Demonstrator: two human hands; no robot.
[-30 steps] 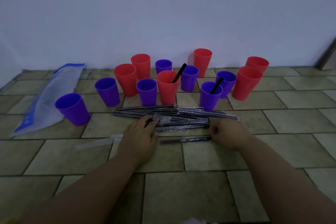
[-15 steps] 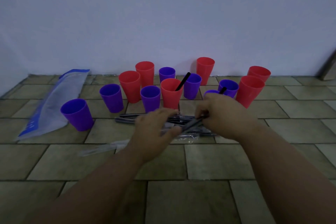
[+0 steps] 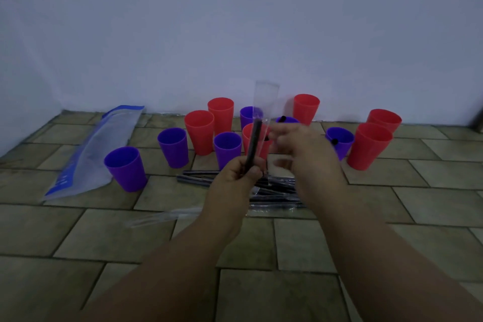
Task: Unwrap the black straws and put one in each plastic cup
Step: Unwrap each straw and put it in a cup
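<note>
- Two bare forearms reach in from the bottom edge over a floor (image 3: pixel 300 243) of greenish-brown tiles.
- An empty clear wrapper (image 3: pixel 162 217) lies flat on the tiles, just left of the left wrist.
- The left hand (image 3: pixel 235 180) is clenched round the lower end of a wrapped black straw (image 3: pixel 254 138) and holds it nearly upright. The clear sleeve (image 3: pixel 266 97) rises past the straw's top end, in front of the wall.
- The right hand (image 3: pixel 311 157) is raised just right of the straw, fingers towards the sleeve. It is motion-blurred, so I cannot tell whether it pinches the sleeve or is loose.
- Below and behind both hands, a pile of wrapped straws (image 3: pixel 277 191) lies crosswise on the floor.
- Beyond the pile stand twelve upright plastic cups, six purple and six red, spread left to right.
- The nearest purple cup (image 3: pixel 125 167) stands apart at the left.
- A red cup (image 3: pixel 248 136) is partly hidden behind the held straw.
- Two purple cups show a black straw tip at the rim: one (image 3: pixel 290 121) behind the right hand's fingers, one (image 3: pixel 342 142) just left of a red cup (image 3: pixel 369 144).
- At far left lies a clear plastic bag (image 3: pixel 104 144) with a blue edge. White writing on the blue is too blurred to read.
- A plain pale wall (image 3: pixel 235 21) closes the back.
</note>
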